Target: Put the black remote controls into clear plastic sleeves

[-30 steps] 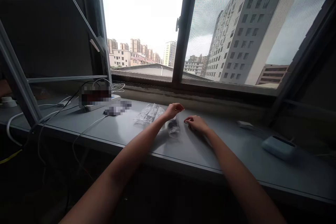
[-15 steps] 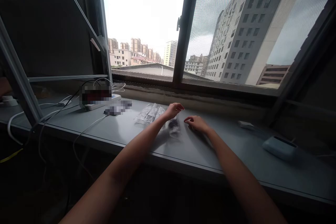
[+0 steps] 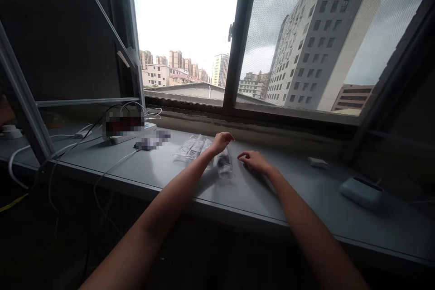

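In the head view, at the frame's centre, your left hand (image 3: 222,141) has edged slightly left since a second ago, curled loosely over the small clear plastic bag with dark contents (image 3: 224,164); whether it grips the bag, you cannot tell. Your right hand (image 3: 254,161) stays put, half-curled on the grey counter (image 3: 163,172), holding nothing visible. The crinkled, glossy bag lies flat between both hands, beside more clear plastic bags (image 3: 193,147).
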`<state>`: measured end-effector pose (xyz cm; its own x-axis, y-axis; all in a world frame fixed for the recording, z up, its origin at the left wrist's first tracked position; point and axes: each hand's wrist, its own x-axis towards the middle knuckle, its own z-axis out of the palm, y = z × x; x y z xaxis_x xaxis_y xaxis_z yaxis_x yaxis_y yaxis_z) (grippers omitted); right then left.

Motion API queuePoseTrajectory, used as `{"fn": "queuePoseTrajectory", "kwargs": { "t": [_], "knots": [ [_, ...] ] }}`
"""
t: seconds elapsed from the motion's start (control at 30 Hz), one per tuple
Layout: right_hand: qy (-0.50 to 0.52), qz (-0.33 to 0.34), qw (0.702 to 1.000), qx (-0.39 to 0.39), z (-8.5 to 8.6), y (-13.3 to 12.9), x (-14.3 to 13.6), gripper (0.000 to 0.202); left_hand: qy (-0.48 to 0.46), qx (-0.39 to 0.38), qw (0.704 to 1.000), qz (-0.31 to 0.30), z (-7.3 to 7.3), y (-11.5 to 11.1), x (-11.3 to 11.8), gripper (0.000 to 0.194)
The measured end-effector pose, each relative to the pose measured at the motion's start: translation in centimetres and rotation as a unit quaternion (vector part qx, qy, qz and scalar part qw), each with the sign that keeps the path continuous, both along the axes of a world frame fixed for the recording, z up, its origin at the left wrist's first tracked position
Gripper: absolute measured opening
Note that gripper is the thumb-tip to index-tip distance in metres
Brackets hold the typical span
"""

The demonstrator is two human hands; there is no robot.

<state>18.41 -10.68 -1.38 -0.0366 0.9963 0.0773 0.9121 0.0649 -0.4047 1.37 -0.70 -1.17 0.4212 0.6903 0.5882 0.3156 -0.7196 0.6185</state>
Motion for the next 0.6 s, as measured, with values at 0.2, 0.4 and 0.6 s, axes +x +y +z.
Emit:
{"fn": "queuePoseTrajectory", "kwargs": {
  "t": [0.2, 0.4, 0.6],
  "knots": [
    [0.002, 0.002, 1.0, -0.004, 0.1, -0.1, 0.0, 0.03, -0.024, -0.015, 1.0, -0.003, 0.4, 0.4, -0.4, 0.033],
    [-0.007, 0.007, 1.0, 0.001, -0.2, 0.2, 0.2, 0.03, -0.089, -0.043, 0.995, 0.017, 1.3, 1.0, -1.7, 0.033],
    [-0.003, 0.015, 1.0, 0.003, -0.1, 0.1, 0.3, 0.031, -0.081, -0.053, 0.994, 0.047, 1.5, 0.7, -1.8, 0.03]
  ]
}}
